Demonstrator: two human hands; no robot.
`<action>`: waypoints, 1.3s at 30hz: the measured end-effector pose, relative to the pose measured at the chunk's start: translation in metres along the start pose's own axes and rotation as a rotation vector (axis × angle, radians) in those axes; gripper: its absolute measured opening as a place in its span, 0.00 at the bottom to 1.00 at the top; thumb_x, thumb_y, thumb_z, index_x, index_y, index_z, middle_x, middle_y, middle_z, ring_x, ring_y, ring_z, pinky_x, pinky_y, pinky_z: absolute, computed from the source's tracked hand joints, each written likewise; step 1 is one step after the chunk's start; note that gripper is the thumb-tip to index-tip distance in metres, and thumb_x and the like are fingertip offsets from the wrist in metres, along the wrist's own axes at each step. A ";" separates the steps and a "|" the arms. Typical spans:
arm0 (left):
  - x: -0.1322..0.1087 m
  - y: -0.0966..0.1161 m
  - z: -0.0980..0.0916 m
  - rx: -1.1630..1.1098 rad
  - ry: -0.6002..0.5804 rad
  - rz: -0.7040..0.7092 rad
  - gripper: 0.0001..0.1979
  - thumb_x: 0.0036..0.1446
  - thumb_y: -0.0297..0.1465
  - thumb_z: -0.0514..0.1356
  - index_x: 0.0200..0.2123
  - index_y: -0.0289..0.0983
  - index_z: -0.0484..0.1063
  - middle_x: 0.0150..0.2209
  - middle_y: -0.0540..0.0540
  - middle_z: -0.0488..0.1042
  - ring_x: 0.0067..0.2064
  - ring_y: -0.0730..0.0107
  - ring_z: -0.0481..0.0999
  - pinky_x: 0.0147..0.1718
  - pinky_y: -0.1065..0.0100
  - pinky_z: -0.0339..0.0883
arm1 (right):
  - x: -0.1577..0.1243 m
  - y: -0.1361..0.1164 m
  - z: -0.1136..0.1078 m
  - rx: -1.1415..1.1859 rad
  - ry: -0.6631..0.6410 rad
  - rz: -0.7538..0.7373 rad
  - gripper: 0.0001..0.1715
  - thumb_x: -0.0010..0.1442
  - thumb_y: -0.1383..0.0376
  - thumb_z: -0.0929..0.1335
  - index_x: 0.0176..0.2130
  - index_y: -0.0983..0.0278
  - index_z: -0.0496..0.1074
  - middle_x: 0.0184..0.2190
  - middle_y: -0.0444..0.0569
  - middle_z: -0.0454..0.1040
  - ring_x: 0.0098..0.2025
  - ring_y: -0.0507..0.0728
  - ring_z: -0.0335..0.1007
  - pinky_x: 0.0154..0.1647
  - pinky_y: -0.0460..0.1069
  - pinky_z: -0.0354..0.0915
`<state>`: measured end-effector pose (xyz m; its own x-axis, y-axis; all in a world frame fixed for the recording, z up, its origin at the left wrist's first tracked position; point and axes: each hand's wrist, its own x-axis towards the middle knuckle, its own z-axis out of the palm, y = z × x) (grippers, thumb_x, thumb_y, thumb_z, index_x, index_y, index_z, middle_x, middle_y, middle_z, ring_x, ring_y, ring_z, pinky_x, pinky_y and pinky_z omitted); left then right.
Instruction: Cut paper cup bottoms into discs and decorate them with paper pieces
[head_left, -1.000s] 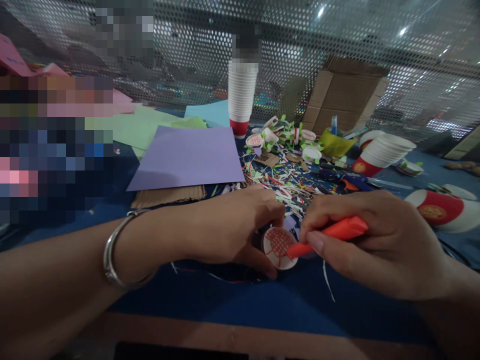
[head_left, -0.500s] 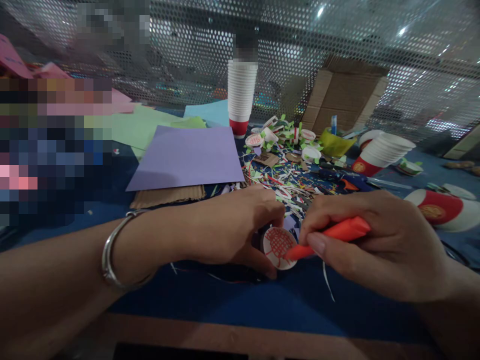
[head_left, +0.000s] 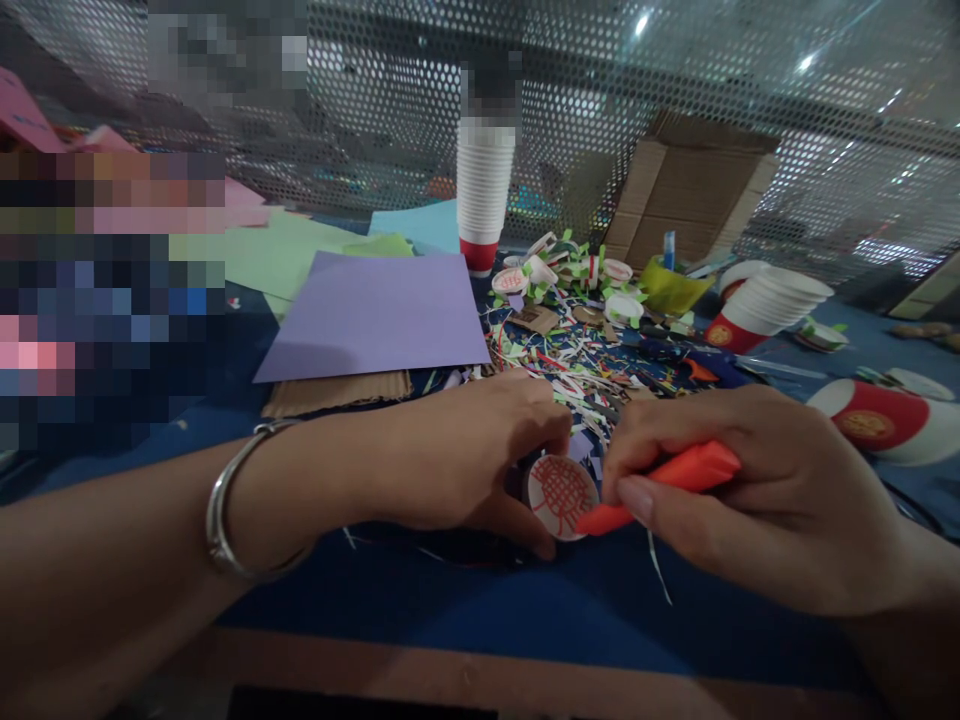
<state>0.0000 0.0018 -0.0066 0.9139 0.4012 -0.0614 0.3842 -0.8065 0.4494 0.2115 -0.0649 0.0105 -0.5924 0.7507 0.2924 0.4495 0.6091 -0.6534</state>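
Note:
My left hand (head_left: 495, 460), with a silver bangle at the wrist, pinches the edge of a small white paper cup base (head_left: 561, 492) between thumb and fingers. Red crossing lines cover much of its round face, which tilts toward me. In my right hand (head_left: 742, 500) is a red-orange marker (head_left: 675, 485), closed between thumb and fingers. Its tip touches the lower right of the round face or lies just over it. The side of the cup piece behind the face is mostly hidden by my left hand.
A purple sheet (head_left: 375, 315) lies on corrugated cardboard (head_left: 337, 393). Paper scraps (head_left: 559, 350) spread beyond my hands, with several green-legged cup pieces (head_left: 577, 268) behind. A tall cup stack (head_left: 485, 200), leaning cups (head_left: 772, 300), a lying cup (head_left: 874, 420) and a mesh screen (head_left: 390, 110) stand around.
The marker and my right hand have shifted slightly down, the tip now nearer the lower edge of the round face. My left hand and the cup piece stay nearly in place.

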 end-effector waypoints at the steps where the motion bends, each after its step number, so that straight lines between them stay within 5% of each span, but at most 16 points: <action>1: 0.000 0.000 0.000 0.003 -0.003 -0.001 0.27 0.52 0.45 0.72 0.49 0.36 0.74 0.47 0.42 0.72 0.48 0.57 0.69 0.43 0.63 0.62 | 0.000 0.000 0.000 0.013 0.000 0.000 0.07 0.54 0.75 0.67 0.28 0.64 0.70 0.20 0.38 0.68 0.21 0.44 0.59 0.21 0.40 0.57; 39: -0.001 -0.002 0.002 -0.027 0.027 -0.024 0.26 0.50 0.45 0.73 0.46 0.36 0.74 0.45 0.44 0.72 0.46 0.58 0.70 0.39 0.64 0.61 | -0.001 0.003 -0.002 -0.054 0.027 0.020 0.09 0.57 0.73 0.65 0.27 0.64 0.71 0.21 0.40 0.70 0.20 0.45 0.61 0.20 0.42 0.57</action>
<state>-0.0012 0.0024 -0.0099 0.9004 0.4324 -0.0487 0.4022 -0.7844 0.4722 0.2149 -0.0634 0.0093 -0.5649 0.7690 0.2992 0.4965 0.6064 -0.6211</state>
